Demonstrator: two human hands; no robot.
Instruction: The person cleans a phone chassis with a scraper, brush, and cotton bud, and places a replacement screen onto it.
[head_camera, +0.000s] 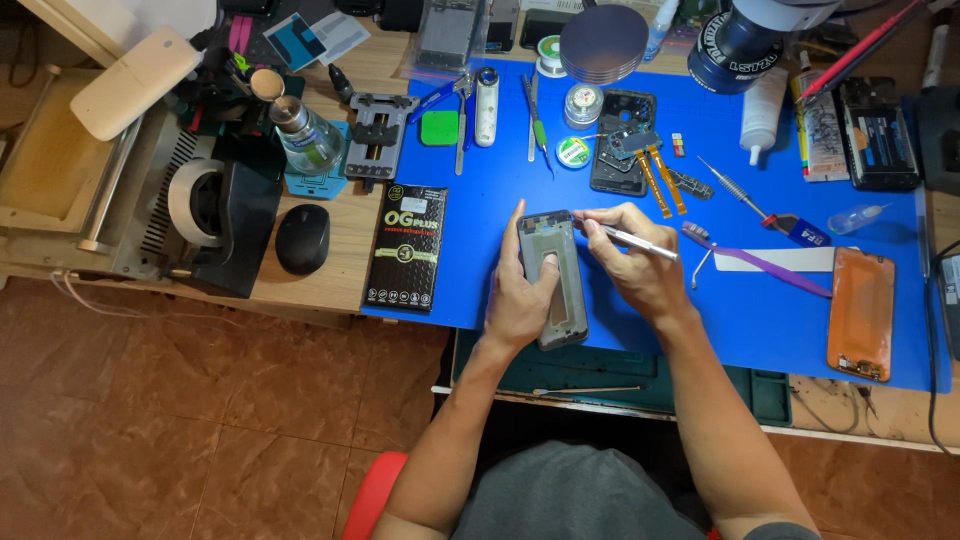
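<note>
A thin metal tool (640, 241) is pinched between the fingers of the right hand (628, 262), its tip at the top edge of a phone frame (556, 277) — the frame is clasped by the left hand (520, 296), thumb pressed on it, over the blue mat (760, 320).

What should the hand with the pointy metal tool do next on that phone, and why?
Probably slide the tweezers a little along the top edge of the phone frame. The right hand has their tip at that top corner, while the left hand presses the frame flat on the blue mat, thumb on its middle, so it looks steadied for careful picking.
</note>
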